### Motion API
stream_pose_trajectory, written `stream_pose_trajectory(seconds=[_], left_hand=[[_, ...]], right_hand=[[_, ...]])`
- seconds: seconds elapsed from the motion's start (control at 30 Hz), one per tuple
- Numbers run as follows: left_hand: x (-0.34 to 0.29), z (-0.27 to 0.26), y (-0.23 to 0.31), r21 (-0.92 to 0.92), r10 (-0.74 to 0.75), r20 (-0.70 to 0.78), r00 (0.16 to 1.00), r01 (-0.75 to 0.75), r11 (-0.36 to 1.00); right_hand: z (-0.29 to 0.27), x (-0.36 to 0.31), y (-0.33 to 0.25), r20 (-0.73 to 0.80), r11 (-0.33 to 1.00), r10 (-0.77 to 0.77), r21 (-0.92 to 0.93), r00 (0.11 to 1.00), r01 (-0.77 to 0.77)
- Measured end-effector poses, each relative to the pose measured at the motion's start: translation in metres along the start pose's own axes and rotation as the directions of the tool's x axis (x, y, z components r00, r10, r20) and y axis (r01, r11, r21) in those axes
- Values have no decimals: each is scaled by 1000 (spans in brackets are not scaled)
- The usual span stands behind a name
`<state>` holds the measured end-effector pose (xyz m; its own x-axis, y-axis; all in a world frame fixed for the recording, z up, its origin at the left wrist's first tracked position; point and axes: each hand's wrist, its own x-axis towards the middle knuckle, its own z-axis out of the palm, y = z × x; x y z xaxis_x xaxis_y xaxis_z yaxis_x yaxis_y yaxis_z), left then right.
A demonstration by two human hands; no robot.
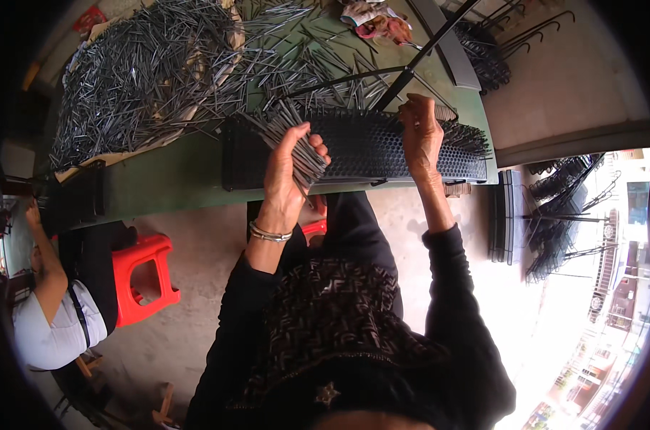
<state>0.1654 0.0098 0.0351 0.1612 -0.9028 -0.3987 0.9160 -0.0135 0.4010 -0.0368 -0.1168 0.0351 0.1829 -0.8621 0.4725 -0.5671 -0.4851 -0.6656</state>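
Observation:
My left hand [285,172] is closed around a bundle of thin grey metal rods [275,127], which fans out past the fingers to the upper left. It hovers over the left part of a long black panel [361,147] full of small round holes. Over the panel's right half is my right hand [422,136], its fingers pinched together; whatever they hold, if anything, is too small to make out. Several dark rods [465,137] stick up from the panel's right end and along its far edge.
A big heap of loose rods [153,72] covers the left of the green table [153,193], with more scattered behind the panel. Crumpled cloth [382,25] lies at the back. A black metal bar [425,54] slants over the table. Left are a red stool [146,279] and a seated person [60,322].

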Motion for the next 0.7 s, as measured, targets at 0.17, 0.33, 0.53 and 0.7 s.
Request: stream_pose_trajectory(seconds=[0.17, 0.33, 0.53, 0.7], left_hand=[[-2, 17, -26, 14, -21, -51, 998, 22, 1000], [3, 20, -27, 41, -17, -55, 998, 19, 999], [1, 20, -25, 26, 25, -83, 996, -23, 999], [1, 25, -23, 0, 56, -104, 993, -56, 998]], right_hand=[[1, -1, 0, -41, 999, -34, 8, 999, 35], [-1, -1, 0, -45, 985, -139, -107, 989, 134], [6, -4, 8, -29, 974, -195, -123, 980, 190], [3, -3, 0, 13, 929, -280, -248, 960, 274]])
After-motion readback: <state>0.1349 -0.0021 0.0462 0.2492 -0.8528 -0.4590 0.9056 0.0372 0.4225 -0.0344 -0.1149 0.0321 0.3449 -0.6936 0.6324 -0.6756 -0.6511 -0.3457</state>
